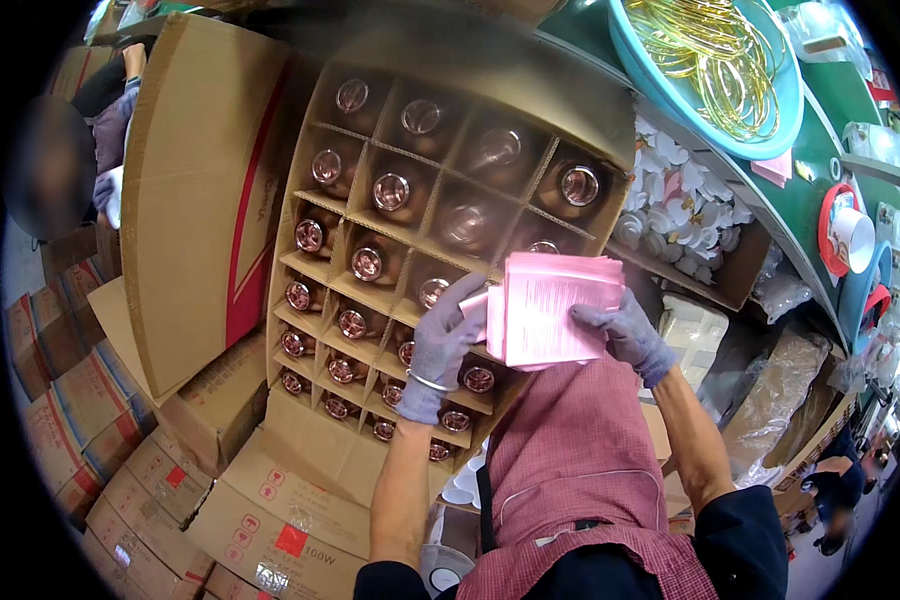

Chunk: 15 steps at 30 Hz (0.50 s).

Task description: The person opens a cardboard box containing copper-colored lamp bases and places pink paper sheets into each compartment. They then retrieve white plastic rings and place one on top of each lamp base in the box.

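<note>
My right hand, in a grey-purple glove, grips a stack of pink printed leaflets in front of my apron. The thumb lies on top of the stack. My left hand, gloved alike, is closed at the stack's left edge on a few pink leaflets set apart from the rest. Beneath my hands stands an open carton split by cardboard dividers into many cells. Several cells hold a pinkish item with a shiny round top; their kind I cannot make out. The leaflets and my left hand cover some cells.
Closed cartons are stacked at the lower left, beside a raised cardboard flap. At the upper right, a green workbench bears a blue basin of gold rings. A box of white flower-like pieces sits below. Another person is at far left.
</note>
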Available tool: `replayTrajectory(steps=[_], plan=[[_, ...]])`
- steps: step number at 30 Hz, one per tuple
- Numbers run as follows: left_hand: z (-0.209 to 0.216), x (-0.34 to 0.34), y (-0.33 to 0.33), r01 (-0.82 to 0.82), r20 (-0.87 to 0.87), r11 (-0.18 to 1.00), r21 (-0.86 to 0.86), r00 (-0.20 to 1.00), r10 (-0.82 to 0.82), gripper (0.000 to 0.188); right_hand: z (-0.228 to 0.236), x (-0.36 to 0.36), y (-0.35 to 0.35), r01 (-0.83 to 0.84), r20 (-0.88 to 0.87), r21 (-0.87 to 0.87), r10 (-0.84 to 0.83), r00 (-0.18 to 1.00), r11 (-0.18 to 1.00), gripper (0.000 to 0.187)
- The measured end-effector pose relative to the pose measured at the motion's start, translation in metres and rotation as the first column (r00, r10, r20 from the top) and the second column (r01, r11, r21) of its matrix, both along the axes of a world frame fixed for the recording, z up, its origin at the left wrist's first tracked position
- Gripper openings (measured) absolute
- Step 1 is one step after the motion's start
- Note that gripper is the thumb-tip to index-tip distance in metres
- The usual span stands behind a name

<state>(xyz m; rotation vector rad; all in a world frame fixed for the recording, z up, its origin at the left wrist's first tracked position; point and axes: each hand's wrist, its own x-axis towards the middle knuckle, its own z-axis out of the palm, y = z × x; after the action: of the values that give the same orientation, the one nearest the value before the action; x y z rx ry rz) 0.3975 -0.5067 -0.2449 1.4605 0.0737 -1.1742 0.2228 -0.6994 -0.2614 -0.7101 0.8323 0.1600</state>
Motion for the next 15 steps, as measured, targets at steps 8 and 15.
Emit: replayTrajectory(steps=[8,15], plan=[[-0.038,0.054,-0.021,0.13,0.848,0.921,0.366,0.362,-0.388,0.021,-0.018,-0.013,-0.016,0.334,-0.129,-0.093,-0.344,0.93,0.938,0.042],[-0.056,0.028,-0.068,-0.014,0.74,0.739,0.673,-0.003,-0.673,0.07,-0.016,-0.004,-0.009,0.389,-0.036,-0.063,-0.392,0.919,0.919,0.04]])
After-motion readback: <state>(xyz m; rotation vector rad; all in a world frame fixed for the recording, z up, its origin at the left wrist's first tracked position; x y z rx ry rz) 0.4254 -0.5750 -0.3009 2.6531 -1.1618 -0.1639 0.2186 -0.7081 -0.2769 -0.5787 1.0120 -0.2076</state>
